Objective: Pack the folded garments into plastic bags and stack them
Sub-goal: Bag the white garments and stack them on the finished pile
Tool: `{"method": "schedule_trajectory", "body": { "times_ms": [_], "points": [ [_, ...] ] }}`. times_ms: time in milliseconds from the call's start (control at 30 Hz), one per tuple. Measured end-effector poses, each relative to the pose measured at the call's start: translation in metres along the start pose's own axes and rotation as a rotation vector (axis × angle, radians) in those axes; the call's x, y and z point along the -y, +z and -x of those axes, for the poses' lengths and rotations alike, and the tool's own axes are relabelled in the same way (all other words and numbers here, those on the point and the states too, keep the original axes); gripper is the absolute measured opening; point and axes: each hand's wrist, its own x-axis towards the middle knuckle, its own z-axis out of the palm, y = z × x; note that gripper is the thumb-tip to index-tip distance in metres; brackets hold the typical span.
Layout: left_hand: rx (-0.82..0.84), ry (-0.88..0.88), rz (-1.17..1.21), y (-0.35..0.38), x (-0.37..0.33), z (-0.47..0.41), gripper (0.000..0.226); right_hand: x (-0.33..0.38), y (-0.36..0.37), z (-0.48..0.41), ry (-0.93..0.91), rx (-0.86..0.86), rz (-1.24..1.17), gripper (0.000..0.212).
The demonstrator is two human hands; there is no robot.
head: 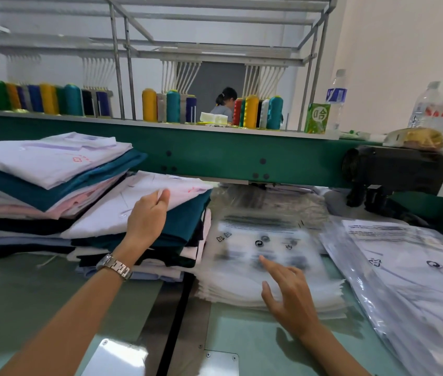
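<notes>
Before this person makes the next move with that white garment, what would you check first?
1. Garment gripped: ok. The left hand pinches the edge of the white folded garment on top of the nearer stack.
2. Only one garment taken: cannot tell. The teal garment lies right beneath it.
3. Other hand free: ok. The right hand is open over the stack of empty plastic bags; whether it touches them, cannot tell.
4. One bag separated and opened: cannot tell, the top one is blurred.
5. Place to stack: ok. The pile of packed bags lies at the right.
</notes>
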Motion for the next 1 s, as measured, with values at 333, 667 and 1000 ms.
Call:
{"method": "schedule_trajectory", "body": {
  "times_ms": [333, 667, 1000],
  "points": [
    [-0.153, 0.230, -0.241, 0.022, -0.063, 0.037, 0.038, 0.036, 0.000, -0.036, 0.233, -0.049, -0.533, 0.037],
    [0.042, 0.356, -0.429, 0.052, -0.097, 0.119, 0.031, 0.066, -0.008, -0.116, 0.992, 0.248, -1.553, 0.051],
    [0.196, -0.060, -0.901, -0.022, -0.030, 0.080, 0.074, 0.053, 0.008, -0.097, 1.043, 0.242, -1.215, 0.104]
  ]
}}
